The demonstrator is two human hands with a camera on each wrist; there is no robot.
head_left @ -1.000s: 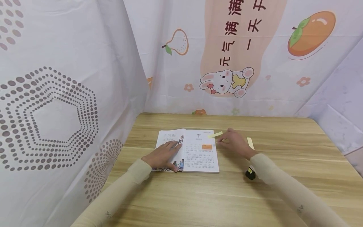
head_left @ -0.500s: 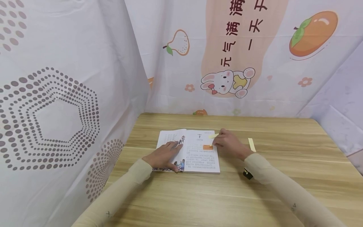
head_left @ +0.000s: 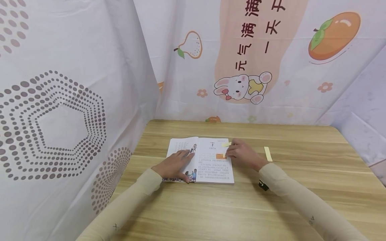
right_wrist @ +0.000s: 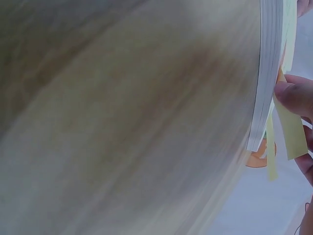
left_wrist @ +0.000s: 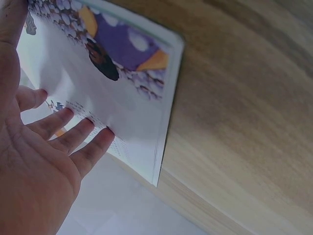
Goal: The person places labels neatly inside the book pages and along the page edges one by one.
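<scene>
An open book lies on the wooden table, with printed text and an orange box on its right page. My left hand rests on the left page with its fingers spread; the left wrist view shows the fingertips touching the paper. At the book's right edge, my right hand pinches a pale yellow sticky strip between thumb and fingers. The strip's far end lies over the orange box. A second yellow strip sticks out from the page's edge higher up, partly behind the right hand.
To the right, another pale yellow strip lies on the table. A small black object sits beside the right sleeve, which partly hides it. Printed cloth hangs behind the table and at its left side.
My right hand has moved left to the page's edge, bringing the held strip's end over the orange box, then slightly down. The left hand stays in place on the book.
</scene>
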